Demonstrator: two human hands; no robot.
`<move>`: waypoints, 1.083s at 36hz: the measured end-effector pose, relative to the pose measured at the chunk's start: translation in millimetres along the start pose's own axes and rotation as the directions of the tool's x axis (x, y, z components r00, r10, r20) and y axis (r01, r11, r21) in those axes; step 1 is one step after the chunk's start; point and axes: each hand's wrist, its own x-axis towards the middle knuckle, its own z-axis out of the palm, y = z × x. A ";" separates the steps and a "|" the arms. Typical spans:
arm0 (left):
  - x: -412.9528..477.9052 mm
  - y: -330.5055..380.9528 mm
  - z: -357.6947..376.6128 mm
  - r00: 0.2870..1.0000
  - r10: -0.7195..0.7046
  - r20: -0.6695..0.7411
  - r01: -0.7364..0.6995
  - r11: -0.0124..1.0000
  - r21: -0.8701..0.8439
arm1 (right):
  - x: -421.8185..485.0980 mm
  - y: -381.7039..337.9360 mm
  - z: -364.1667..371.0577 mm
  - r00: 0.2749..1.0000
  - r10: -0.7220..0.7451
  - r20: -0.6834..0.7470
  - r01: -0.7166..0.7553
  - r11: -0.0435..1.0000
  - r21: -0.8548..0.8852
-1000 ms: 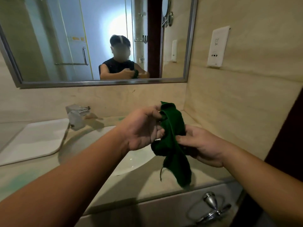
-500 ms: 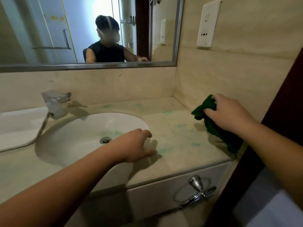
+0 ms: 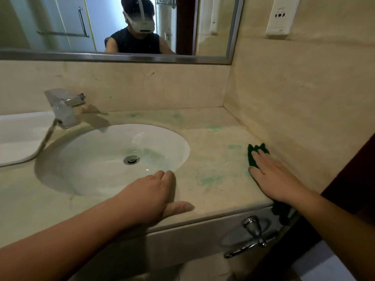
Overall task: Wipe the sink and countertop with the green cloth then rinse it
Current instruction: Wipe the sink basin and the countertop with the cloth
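The beige countertop (image 3: 213,138) carries pale green stains around the white sink (image 3: 97,159), and some green is also near the drain. The left hand (image 3: 154,197) lies flat on the counter at the front rim of the sink, fingers straight and together, thumb out. The right hand (image 3: 272,177) presses with straight, slightly spread fingers on the green cloth (image 3: 252,157), which lies at the right wall; one end hangs over the front edge.

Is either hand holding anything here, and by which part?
No grip. The right hand presses flat on the middle of the green cloth on the countertop; the left hand rests bare on the countertop.
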 end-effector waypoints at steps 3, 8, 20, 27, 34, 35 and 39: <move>3.2 -0.2 -0.1 1.000 0.000 -0.003 0.000 1.000 0.007 | -6.5 -34.8 7.6 0.996 -0.084 0.031 0.082 0.995 0.057; 4.4 -1.6 -1.1 1.000 -0.017 -0.010 0.017 1.000 -0.008 | -4.1 -114.8 30.9 0.975 -0.222 0.014 0.221 0.974 0.054; -34.8 -26.3 -26.2 0.962 -0.118 0.248 0.089 0.988 0.127 | 44.5 -254.7 27.3 0.964 -0.265 0.010 0.262 0.958 0.118; -38.0 -33.3 -23.6 0.979 -0.084 0.186 0.060 0.990 0.129 | 18.4 -199.6 -62.2 0.890 -0.249 -0.383 0.380 0.869 0.317; -36.0 -32.8 -21.8 0.984 -0.078 0.161 0.051 0.985 0.163 | -29.2 -101.3 -39.0 0.961 -0.269 -0.064 0.272 0.961 0.053; -36.5 -34.0 -20.6 0.986 -0.075 0.148 0.050 0.985 0.166 | -33.0 -93.8 -33.5 0.960 -0.276 -0.048 0.278 0.959 0.047; -38.1 -38.9 -15.8 0.992 -0.056 0.115 0.036 0.985 0.170 | -40.4 -89.0 -1.8 0.942 -0.322 0.089 0.320 0.947 0.044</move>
